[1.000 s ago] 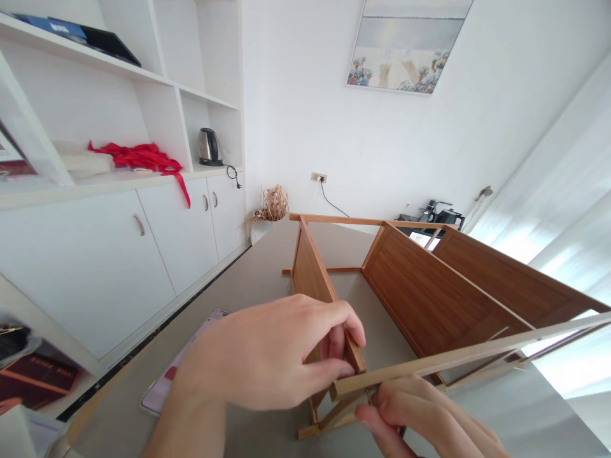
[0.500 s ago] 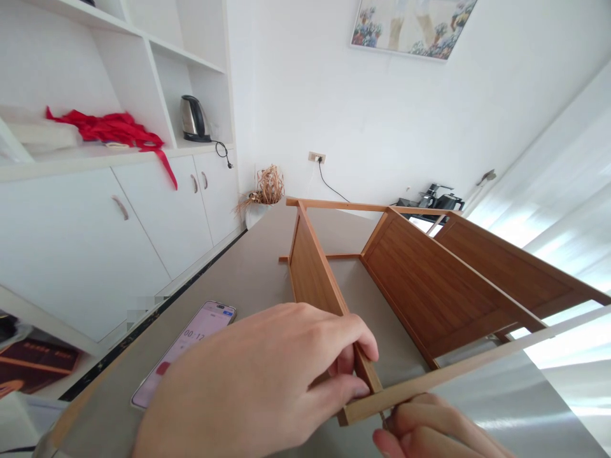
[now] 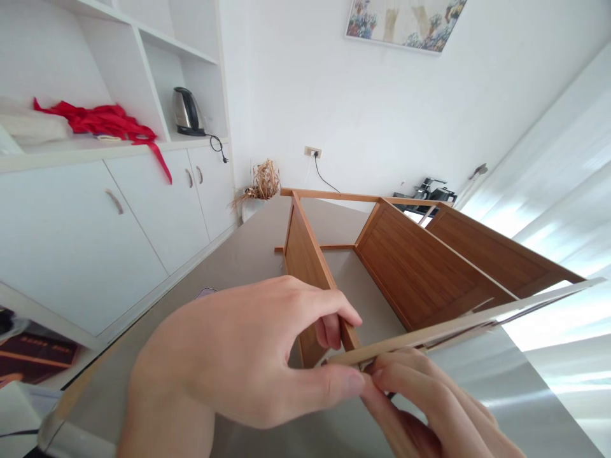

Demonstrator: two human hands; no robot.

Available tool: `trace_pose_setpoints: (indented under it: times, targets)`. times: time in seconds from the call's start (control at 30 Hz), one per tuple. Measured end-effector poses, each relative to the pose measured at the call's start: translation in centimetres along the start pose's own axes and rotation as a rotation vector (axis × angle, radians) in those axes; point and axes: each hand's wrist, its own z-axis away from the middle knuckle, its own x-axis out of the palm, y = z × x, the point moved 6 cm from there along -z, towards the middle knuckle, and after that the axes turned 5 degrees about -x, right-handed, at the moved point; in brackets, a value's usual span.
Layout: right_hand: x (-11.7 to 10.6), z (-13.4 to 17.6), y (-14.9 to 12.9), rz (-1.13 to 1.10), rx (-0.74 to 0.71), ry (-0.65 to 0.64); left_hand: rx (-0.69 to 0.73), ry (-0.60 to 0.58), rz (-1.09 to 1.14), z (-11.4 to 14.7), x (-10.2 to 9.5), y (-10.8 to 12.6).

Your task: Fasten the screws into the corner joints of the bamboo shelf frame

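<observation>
- Left forearm (image 3: 165, 420) rises from the near edge, wrist (image 3: 167, 375) bent to the right.
- Left hand (image 3: 243, 346) shows its back, fingers (image 3: 329, 302) curled, thumb (image 3: 329, 387) stretched rightward.
- Right hand (image 3: 434, 407), near right, points left, fingers bent, thumb-tip just beside the left one.

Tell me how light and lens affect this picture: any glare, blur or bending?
Head view: glare streaks the tabletop at right, and bright light washes out the curtain; head view: the shelving leans, likely wide-angle stretch; head view: the dark red box at lower left looks blurred, while the wooden frame reads clearer.
</observation>
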Motion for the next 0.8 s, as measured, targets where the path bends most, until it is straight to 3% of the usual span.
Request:
trace_pose_setpoints:
  times: [0.2, 0.37, 0.5, 0.63, 0.8]
  targets:
    - [-0.5, -0.1, 0.3, -0.03, -0.093, 0.008, 0.018, 0.005, -0.075, -0.1, 0.2, 0.4]
    - [-3.5, -0.2, 0.7, -0.034, -0.003, -0.03, 0.011, 0.032, -0.164, 0.4, 0.8, 1.1]
    - [-5.3, 0.6, 1.9, 0.022, 0.14, -0.226, -0.057, 0.125, -0.296, 1.0, 1.8, 1.6]
    - [-5.3, 2.1, 3.1, -0.028, 0.188, -0.451, -0.072, 0.203, -0.394, 1.2, 2.3, 2.3]
    - [-4.6, 2.5, 3.9, -0.107, 0.225, -0.522, -0.077, 0.175, -0.413, 0.7, 2.2, 2.6]
